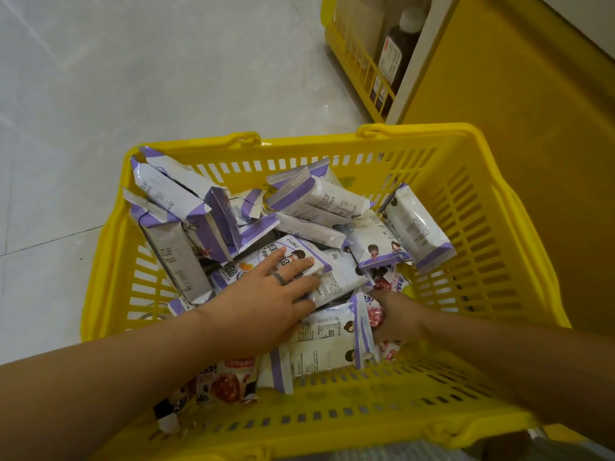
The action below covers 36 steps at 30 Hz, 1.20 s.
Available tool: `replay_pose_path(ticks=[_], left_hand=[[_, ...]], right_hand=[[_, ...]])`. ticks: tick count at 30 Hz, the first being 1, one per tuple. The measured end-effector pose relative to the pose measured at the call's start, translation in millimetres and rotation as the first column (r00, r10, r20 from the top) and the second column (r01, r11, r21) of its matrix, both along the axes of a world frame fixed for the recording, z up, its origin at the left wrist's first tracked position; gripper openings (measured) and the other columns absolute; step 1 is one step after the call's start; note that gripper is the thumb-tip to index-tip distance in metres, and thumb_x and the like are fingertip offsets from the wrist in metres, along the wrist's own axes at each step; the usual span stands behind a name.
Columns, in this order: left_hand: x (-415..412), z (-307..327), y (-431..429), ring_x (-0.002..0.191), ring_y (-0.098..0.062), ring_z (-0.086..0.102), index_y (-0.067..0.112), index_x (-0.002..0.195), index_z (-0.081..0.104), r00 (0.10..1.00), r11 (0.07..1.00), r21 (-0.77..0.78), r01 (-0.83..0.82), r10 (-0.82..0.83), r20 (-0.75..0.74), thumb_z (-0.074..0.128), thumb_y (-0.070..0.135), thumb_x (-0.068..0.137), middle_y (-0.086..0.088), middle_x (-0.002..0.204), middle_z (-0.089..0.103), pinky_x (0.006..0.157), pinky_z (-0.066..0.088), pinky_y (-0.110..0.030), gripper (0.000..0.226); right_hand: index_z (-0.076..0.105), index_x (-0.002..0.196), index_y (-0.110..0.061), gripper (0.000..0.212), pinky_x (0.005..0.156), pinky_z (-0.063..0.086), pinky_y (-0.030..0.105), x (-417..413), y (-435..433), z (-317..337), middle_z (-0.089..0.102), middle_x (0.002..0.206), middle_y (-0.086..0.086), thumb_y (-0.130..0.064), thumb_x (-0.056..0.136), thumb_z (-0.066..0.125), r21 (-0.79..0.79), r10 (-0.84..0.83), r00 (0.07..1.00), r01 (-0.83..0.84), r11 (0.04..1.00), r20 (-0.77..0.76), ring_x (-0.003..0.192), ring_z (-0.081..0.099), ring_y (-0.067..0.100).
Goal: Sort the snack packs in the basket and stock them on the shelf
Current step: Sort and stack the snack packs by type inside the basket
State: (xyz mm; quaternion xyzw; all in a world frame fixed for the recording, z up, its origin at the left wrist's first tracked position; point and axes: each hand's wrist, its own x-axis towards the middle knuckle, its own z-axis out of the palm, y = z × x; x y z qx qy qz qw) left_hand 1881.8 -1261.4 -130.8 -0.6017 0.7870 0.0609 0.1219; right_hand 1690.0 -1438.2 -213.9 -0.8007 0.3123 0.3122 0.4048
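A yellow plastic basket on the floor holds several white-and-purple snack packs in a loose heap. A few red-printed snack packs lie among them, one at the near left. My left hand lies on top of a white-and-purple pack in the middle of the heap, fingers spread and fairly straight. My right hand reaches in at the near right, its fingers curled round a red-and-pink pack wedged between purple packs. The yellow shelf stands at the top right.
The shelf's low slatted front guards a dark bottle with a white cap. A white upright and a broad yellow side panel rise right behind the basket. Pale tiled floor lies to the left.
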Motion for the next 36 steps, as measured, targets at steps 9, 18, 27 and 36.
replay_pose_path(ticks=[9, 18, 27, 36], left_hand=[[1.0, 0.2, 0.4, 0.145, -0.034, 0.023, 0.025, 0.131, 0.056, 1.000, 1.000, 0.013, 0.020, -0.020, 0.022, 0.040, 0.041, 0.100, -0.006, 0.151, 0.039, 0.112, -0.001, -0.054, 0.039], [-2.5, 1.7, -1.1, 0.148, -0.034, 0.002, 0.026, 0.149, 0.024, 0.999, 0.996, 0.087, 0.010, -0.015, 0.053, 0.031, 0.038, 0.103, -0.010, 0.159, 0.016, 0.110, -0.018, -0.052, 0.048], [-1.8, 20.6, 5.3, 0.148, -0.030, 0.007, 0.027, 0.147, 0.029, 0.997, 0.988, 0.148, 0.048, -0.055, 0.047, 0.035, 0.039, 0.102, -0.009, 0.158, 0.017, 0.116, -0.006, -0.055, 0.047], [27.7, 98.5, 47.1, 0.079, -0.019, 0.067, 0.019, 0.101, 0.069, 0.986, 0.971, -0.233, 0.052, -0.088, -0.145, 0.066, 0.024, 0.082, 0.001, 0.093, 0.070, 0.077, 0.055, -0.033, 0.020]], right_hand=[[0.063, 0.113, -0.014, 0.048, 0.084, 0.057, 0.035, 3.6, -2.9, 2.6, 0.069, 0.109, 0.006, -0.019, 0.070, 0.083, -0.065, -0.088, 0.991, 0.081, 0.995, -0.104, 0.097, 0.067, 0.021], [0.056, 0.118, -0.018, 0.052, 0.066, 0.056, 0.025, -4.2, -7.5, 38.7, 0.066, 0.110, 0.006, -0.020, 0.072, 0.081, -0.287, -0.169, 0.979, 0.130, 0.949, -0.114, 0.095, 0.066, 0.019], [0.053, 0.124, -0.019, 0.054, 0.079, 0.057, 0.033, -1.7, -18.8, 98.3, 0.064, 0.111, 0.004, -0.022, 0.075, 0.075, -0.462, 0.010, 0.981, -0.102, 0.881, -0.196, 0.099, 0.062, 0.021], [0.061, 0.088, -0.023, 0.027, 0.050, 0.046, 0.016, 44.8, 13.2, 200.0, 0.067, 0.079, -0.008, -0.028, 0.069, 0.078, -0.437, 0.300, 0.953, -0.250, 0.864, 0.048, 0.065, 0.059, 0.000]])
